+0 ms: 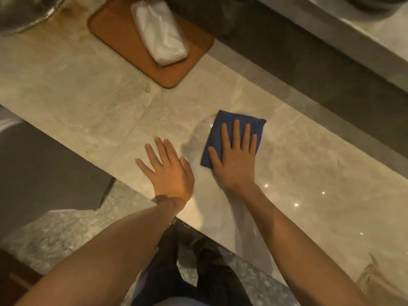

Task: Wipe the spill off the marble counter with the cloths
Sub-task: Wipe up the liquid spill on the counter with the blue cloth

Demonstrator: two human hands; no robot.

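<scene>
Spill (199, 133) on the marble counter (77, 85) shows as a faint wet sheen with a curved edge, lying just left of the blue cloth (237, 122) and running under its near-left side, roughly mid-counter between the two hands. The cloth is folded into a flat rectangle, soft and matte like microfibre, and the right hand (235, 157) lies palm-down on top of it with the fingers spread wide and straight, not gripping anything; I'd say that flat press is there to push the whole pad against the stone so it soaks and drags evenly. The left hand (167, 171) rests bare on the counter just beside the wet patch, fingers also splayed wide and holding nothing, most likely bracing the person as they lean over the edge. The stone itself is polished, pale beige with cloudy grey veining, glossy enough to throw back small points of ceiling light near the right forearm, and a thin seam runs across it left of the hands. Further back, well apart from the wiping, a rounded tan tray (123, 38) that looks like leather or wood carries a white packet of tissues (160, 29) in crinkled clear wrap. Only one cloth is in sight from where I stand. A small yellowish speck (147, 88) sits near the tray's front corner; I cannot tell what it is.
</scene>
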